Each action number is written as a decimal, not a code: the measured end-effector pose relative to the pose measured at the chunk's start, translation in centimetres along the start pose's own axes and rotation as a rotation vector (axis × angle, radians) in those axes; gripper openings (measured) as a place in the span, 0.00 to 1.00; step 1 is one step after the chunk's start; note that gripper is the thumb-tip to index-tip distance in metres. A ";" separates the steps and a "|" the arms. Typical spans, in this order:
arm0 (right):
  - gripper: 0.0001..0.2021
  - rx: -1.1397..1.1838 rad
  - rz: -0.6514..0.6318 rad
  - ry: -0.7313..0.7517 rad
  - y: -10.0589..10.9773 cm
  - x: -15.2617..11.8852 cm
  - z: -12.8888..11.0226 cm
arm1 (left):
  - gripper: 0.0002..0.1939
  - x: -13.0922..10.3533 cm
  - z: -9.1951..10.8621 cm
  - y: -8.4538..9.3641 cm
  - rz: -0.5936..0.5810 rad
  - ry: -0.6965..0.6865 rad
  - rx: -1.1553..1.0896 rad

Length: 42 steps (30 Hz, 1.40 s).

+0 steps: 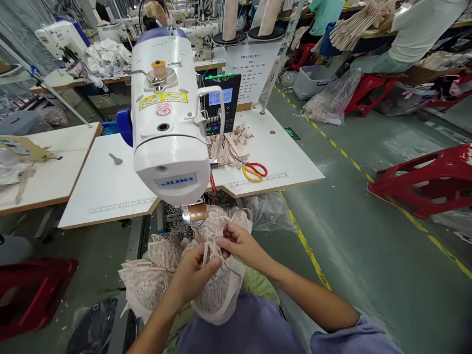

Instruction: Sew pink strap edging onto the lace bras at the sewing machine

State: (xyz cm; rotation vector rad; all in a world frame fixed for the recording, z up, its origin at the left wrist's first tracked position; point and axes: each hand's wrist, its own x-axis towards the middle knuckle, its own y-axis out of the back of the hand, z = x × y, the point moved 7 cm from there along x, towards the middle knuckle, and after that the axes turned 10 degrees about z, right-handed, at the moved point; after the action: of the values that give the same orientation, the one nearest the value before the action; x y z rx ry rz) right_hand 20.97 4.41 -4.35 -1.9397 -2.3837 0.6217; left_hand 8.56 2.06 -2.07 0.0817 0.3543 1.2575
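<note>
Over the lap, my left hand (193, 273) pinches the edge of a beige lace bra piece (217, 292). Just right of it and slightly higher, my right hand (236, 241) is closed on a strap-like part of the same piece, fingertips close to the left thumb. More beige lace cups (147, 282) lie stacked to the left of my hands, and others rest behind them below the sewing machine head (171, 128). The fingertips of both hands partly hide the strap and edge.
Red-and-yellow-handled scissors (253, 172) and a pile of beige strips (234, 145) lie on the white table (287, 152). A control panel (220, 103) stands behind the machine. A red stool (427, 179) is at right. Other people sit at the back right.
</note>
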 end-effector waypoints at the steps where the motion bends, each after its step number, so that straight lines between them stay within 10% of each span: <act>1: 0.17 0.004 0.024 0.000 0.4 0.3 -0.2 | 0.15 0.0 -0.3 -0.2 -0.057 0.022 -0.011; 8: 0.17 0.207 0.410 0.059 6.3 2.9 -0.9 | 0.21 -0.3 -1.1 -0.2 -0.118 0.082 -0.049; 15: 0.21 0.003 -0.125 -0.150 0.3 -0.1 4.2 | 0.20 0.1 -1.0 -0.4 -0.071 0.110 -0.129; 21: 0.21 -0.027 0.263 -0.028 3.0 0.9 2.7 | 0.22 0.1 -1.6 -0.3 -0.071 0.150 -0.143; 28: 0.18 -0.083 -0.012 -0.038 0.7 0.1 3.1 | 0.22 0.2 -1.6 -0.7 -0.064 0.131 -0.129; 33: 0.19 0.025 0.228 -0.092 3.0 0.5 2.6 | 0.21 0.0 -1.5 -0.8 -0.056 0.165 -0.101; 38: 0.20 0.087 0.099 -0.200 2.3 0.3 3.1 | 0.21 0.0 -1.5 -1.0 -0.049 0.160 -0.109; 42: 0.20 0.111 0.231 -0.187 4.8 1.0 2.0 | 0.20 0.1 -1.5 -0.7 -0.020 0.141 -0.086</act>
State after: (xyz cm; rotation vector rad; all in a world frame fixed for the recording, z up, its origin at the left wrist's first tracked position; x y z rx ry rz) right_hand 24.74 5.51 -7.85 -2.2146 -2.1805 0.9649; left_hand 8.76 1.76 -3.71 -0.0836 0.4208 1.2604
